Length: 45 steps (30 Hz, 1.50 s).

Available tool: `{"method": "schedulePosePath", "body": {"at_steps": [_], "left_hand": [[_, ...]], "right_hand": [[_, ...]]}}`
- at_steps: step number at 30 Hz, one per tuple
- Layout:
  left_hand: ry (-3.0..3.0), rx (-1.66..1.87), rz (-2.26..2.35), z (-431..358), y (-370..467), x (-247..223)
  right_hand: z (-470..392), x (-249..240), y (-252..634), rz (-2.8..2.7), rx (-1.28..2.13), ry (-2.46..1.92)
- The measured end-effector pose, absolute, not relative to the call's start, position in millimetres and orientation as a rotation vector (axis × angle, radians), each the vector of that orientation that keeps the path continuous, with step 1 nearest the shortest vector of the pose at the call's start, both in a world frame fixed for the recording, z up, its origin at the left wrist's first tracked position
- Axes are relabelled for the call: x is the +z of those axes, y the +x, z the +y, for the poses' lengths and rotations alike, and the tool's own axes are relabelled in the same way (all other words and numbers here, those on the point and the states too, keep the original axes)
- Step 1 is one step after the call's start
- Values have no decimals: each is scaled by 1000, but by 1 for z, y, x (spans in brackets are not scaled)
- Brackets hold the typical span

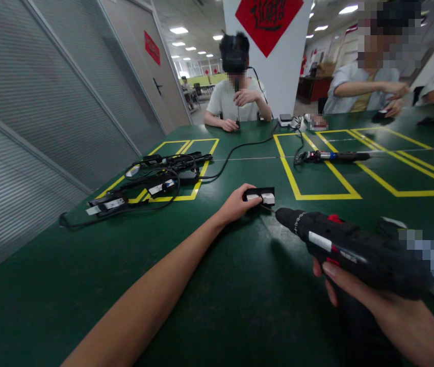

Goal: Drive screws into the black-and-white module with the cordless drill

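Observation:
My right hand (377,303) is wrapped round the grip of a black power drill (347,247) with red accents, held above the front right of the table. The drill's thin bit points left, its tip close to a small black block (271,191) with white labels. Whether the bit touches the block I cannot tell. My left hand (238,204) grips the left end of this block on the green table, thumb in front and fingers behind. Part of the block is hidden by the hand.
Black devices with cables (180,173) lie inside yellow tape at the left. A black cable (235,148) crosses the table. Further right lies a long black tool (335,156) with a cord. One person (235,97) sits opposite, another person (369,94) at the far right, both handling small items.

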State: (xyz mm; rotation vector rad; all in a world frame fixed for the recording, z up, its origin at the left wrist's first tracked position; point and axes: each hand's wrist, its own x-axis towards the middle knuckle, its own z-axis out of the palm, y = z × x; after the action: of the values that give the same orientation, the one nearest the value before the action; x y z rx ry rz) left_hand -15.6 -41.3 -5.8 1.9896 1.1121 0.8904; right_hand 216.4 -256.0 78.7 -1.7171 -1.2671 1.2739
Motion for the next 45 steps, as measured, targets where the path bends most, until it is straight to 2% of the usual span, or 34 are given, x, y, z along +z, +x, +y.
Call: {"method": "schedulePosePath", "body": {"at_steps": [45], "left_hand": [[1982,866,1108,-42,-16,-3]], "right_hand": [[-254,78,215,-1320,1217,-1729]]}}
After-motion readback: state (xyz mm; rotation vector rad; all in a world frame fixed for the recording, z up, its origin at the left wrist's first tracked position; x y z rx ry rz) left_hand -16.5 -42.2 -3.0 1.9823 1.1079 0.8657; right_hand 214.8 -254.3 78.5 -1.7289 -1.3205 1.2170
